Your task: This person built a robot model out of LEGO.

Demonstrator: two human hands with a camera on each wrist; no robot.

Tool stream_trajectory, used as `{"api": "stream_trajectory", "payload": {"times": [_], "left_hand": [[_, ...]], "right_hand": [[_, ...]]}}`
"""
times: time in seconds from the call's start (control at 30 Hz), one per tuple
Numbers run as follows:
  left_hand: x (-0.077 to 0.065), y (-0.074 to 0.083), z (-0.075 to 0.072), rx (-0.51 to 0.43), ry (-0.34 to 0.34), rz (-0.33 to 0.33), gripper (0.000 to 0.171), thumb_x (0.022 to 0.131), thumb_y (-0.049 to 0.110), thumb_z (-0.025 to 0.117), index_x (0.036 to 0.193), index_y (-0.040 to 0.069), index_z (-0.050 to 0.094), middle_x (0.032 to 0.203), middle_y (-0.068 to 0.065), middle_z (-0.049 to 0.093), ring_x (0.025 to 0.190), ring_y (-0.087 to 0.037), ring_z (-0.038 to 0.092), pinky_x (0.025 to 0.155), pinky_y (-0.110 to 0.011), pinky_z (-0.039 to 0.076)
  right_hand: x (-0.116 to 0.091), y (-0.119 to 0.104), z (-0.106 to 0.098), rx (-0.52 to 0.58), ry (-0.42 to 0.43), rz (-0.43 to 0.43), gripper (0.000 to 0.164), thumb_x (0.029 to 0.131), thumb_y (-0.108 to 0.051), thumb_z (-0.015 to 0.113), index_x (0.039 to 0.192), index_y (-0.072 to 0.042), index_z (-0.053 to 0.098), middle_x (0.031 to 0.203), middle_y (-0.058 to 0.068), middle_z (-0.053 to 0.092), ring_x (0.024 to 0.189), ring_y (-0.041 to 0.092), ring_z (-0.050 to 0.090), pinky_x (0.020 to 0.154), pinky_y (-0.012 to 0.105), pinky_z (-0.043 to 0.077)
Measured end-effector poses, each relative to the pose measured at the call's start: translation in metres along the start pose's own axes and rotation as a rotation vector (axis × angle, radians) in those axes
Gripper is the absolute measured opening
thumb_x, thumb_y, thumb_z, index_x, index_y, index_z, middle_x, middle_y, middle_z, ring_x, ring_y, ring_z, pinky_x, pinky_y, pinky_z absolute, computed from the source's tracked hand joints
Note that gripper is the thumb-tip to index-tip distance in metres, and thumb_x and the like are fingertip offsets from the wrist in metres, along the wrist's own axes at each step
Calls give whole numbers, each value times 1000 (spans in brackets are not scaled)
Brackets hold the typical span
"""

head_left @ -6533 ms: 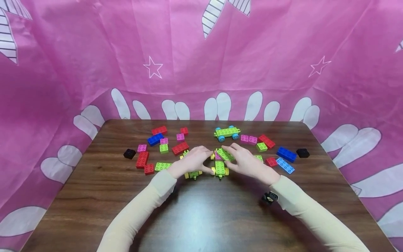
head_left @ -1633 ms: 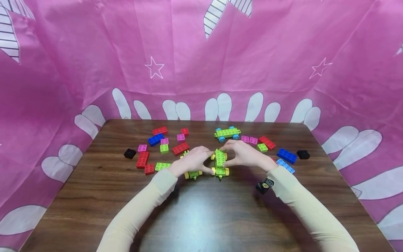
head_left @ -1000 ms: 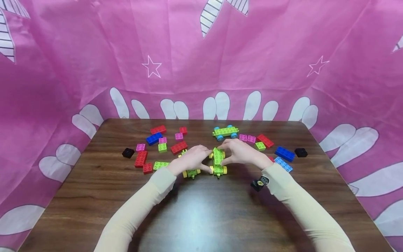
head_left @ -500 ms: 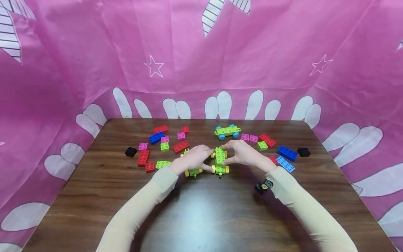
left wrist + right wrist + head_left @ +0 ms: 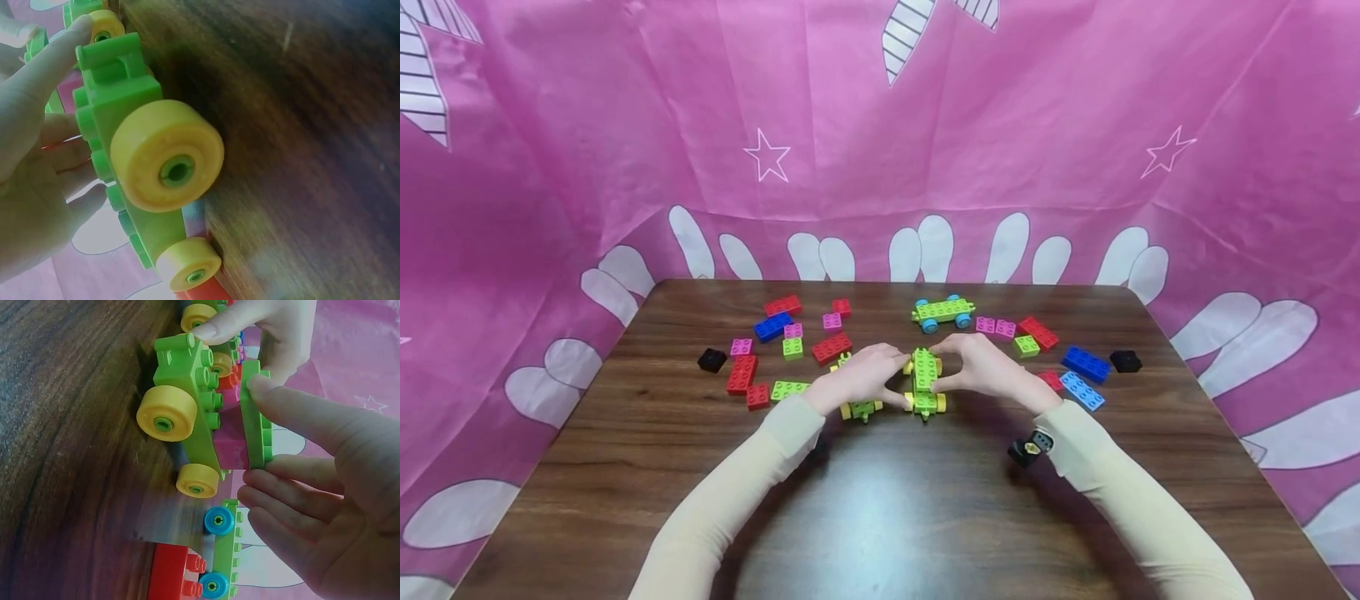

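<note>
In the head view, my left hand (image 5: 867, 375) steadies a lime-green toy car base (image 5: 925, 403) on yellow wheels, thumb at its near wheel and fingers toward its far wheel. My right hand (image 5: 981, 367) pinches a long lime-green building brick (image 5: 252, 419) by its two ends, thumb near and fingers far. That brick lies lengthwise over pink bricks (image 5: 230, 434) that stand on the car base. Under my left wrist is a second yellow-wheeled car base (image 5: 862, 408), partly hidden by the hand; the left wrist view shows its studs and wheels (image 5: 167, 156) close up.
A green car base with blue wheels (image 5: 943, 312) stands at the back. Loose bricks lie on both sides, among them a red brick (image 5: 742, 375), a dark blue brick (image 5: 1086, 364), a light blue brick (image 5: 1082, 391) and a black brick (image 5: 712, 360). A pink cloth hangs behind the table (image 5: 880, 517).
Several seconds ago the long green brick sat at an angle over the pink bricks; it has turned in line with the car base. Over the last second both hands have hardly moved.
</note>
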State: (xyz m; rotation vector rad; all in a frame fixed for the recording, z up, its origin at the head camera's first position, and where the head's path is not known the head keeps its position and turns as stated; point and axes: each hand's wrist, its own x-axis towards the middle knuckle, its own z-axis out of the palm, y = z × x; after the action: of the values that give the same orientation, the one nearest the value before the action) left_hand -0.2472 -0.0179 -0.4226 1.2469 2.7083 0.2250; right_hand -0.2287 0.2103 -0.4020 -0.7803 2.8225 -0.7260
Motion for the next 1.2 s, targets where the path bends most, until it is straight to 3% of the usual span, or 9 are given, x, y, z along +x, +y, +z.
{"api": "stream_trajectory", "payload": {"times": [0.53,0.87,1.2], "left_hand": [[1,0,-1,2,-12,-6,81,84,53,74,140,-1,53,137,-15,61,130,-28,54,116,-41,39],[1,-1,-1,-13,-17,-17,81,84,52,74,141,-1,52,139,-15,60,132,-28,52,118,-41,37],[2,-3,1,-9,-14,-11,82,83,52,75,141,-1,52,139,-15,59,132,-28,52,117,-41,38]], "right_hand": [[-4,2,1,12,-4,-47,56,79,-35,84,125,-9,67,119,7,71,112,28,67,95,45,56],[-23,17,-21,-62,140,-84,48,83,-30,80,123,-5,68,122,11,70,117,28,64,98,48,54],[-58,55,-54,-131,195,51,41,84,-20,80,118,-1,68,116,19,70,109,36,66,93,55,54]]}}
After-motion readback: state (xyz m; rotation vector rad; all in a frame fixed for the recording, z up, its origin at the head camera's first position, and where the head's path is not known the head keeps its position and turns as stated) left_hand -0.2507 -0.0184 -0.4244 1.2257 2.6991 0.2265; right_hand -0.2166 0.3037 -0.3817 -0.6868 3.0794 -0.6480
